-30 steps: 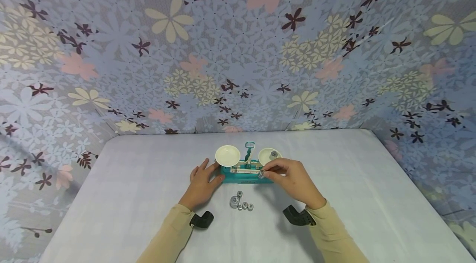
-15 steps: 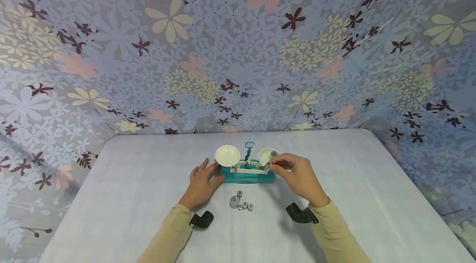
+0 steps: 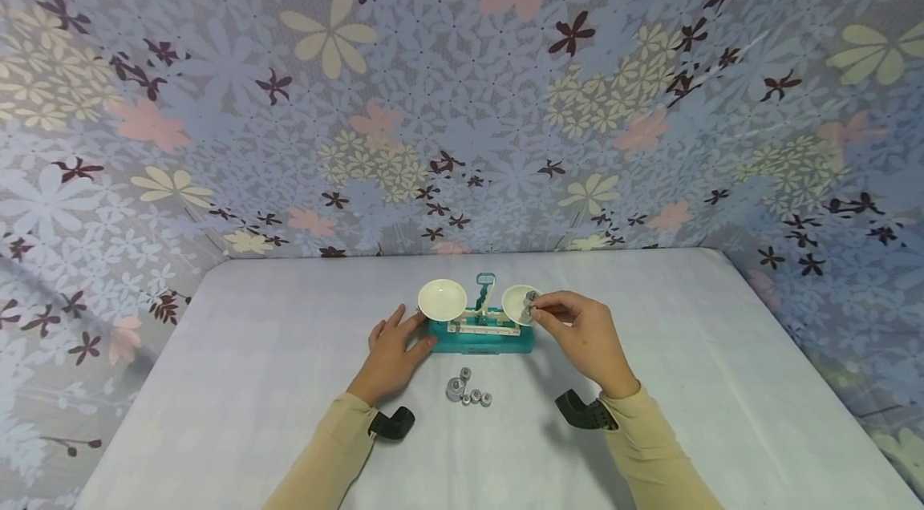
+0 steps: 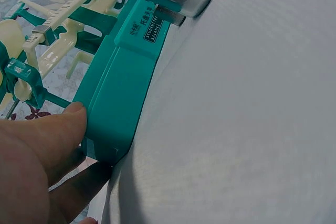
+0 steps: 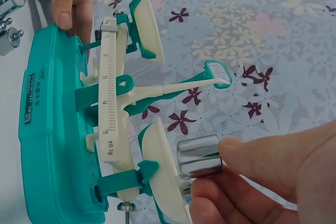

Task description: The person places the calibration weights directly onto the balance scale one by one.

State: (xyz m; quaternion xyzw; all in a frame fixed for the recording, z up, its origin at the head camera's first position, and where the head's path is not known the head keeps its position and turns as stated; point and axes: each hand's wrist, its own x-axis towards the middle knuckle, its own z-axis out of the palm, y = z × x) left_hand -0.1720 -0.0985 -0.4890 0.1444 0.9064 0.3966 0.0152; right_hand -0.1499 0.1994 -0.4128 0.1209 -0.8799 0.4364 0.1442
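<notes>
My right hand (image 3: 588, 337) pinches a shiny cylindrical metal weight (image 5: 199, 156) by its top, just over the cream right pan (image 5: 160, 163) of a teal balance scale (image 3: 480, 343). Whether the weight touches the pan, I cannot tell. Another weight (image 3: 532, 297) sits in that pan, partly hidden by fingers in the right wrist view. My left hand (image 3: 393, 358) holds the left end of the scale's base, thumb (image 4: 76, 119) on the front side and fingers at the end. The cream left pan (image 3: 442, 300) has nothing in it.
Several metal weights, including a large one (image 3: 455, 389), stand in a cluster on the white tablecloth (image 3: 289, 350) in front of the scale. A floral-patterned backdrop (image 3: 462, 117) rises behind the table. Black cameras are strapped at both wrists.
My right hand has carried the pinched weight up and rightward, from in front of the scale's beam to over the right pan. My left hand has stayed at the base.
</notes>
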